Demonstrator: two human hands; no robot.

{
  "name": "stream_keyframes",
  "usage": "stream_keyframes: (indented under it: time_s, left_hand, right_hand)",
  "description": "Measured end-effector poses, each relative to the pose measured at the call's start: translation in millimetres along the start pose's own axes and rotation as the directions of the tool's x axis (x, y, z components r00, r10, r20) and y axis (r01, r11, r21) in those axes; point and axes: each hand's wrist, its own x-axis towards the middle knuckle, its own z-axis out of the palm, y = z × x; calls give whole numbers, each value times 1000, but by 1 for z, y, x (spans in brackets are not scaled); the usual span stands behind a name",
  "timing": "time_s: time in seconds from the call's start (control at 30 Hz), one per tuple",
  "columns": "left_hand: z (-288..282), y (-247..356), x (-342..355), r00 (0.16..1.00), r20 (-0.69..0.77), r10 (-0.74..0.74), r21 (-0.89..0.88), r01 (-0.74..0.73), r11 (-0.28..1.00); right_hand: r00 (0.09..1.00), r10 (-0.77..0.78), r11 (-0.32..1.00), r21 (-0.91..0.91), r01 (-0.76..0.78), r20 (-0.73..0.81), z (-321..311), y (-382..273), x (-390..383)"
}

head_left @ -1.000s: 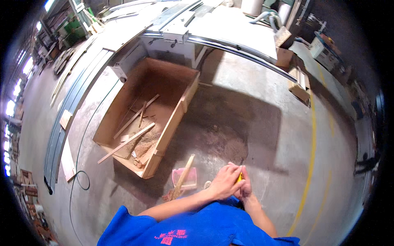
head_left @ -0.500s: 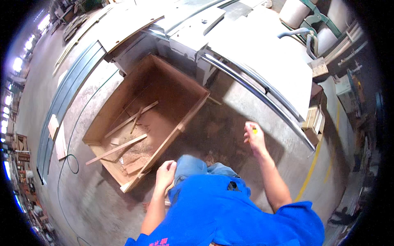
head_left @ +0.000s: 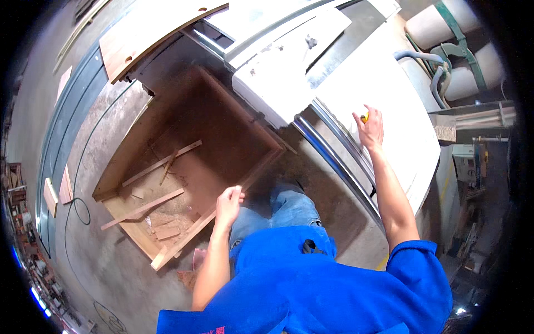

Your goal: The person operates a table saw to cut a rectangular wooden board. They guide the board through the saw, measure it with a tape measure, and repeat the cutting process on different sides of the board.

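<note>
My right hand (head_left: 371,129) is over the white tabletop (head_left: 409,125) of a large machine. Its fingers are curled round a small yellow-and-black object (head_left: 364,117), too small and covered to name. My left hand (head_left: 228,205), its fingers curled in with nothing showing in them, is over the near right edge of a big wooden box (head_left: 186,236). Inside the box lie sawdust, offcuts and several thin wood strips; one strip (head_left: 146,209) rests across its near left wall.
Metal rails (head_left: 336,161) run along the machine table's near edge. A white machine block (head_left: 272,89) stands beyond the box. Left are a long grey beam (head_left: 58,131) and a dark cable (head_left: 82,211) on the floor. Pale sacks (head_left: 436,26) and hoses stand far right.
My right hand, with the yellow object, has moved up from over the floor to over the white tabletop. My left hand has risen to the box's edge. My view and body have shifted forward.
</note>
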Motion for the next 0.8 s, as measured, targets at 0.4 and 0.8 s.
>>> stream_keyframes:
  time_s: [0.4, 0.8]
  left_hand:
    - [30, 24, 190, 928, -54, -368, -884, 126, 450]
    - [99, 201, 202, 995, 101, -20, -991, 103, 83]
  right_hand:
    - [983, -185, 871, 466, 156, 18, 66, -72, 108]
    - [972, 1, 518, 831, -203, 237, 93, -127, 71]
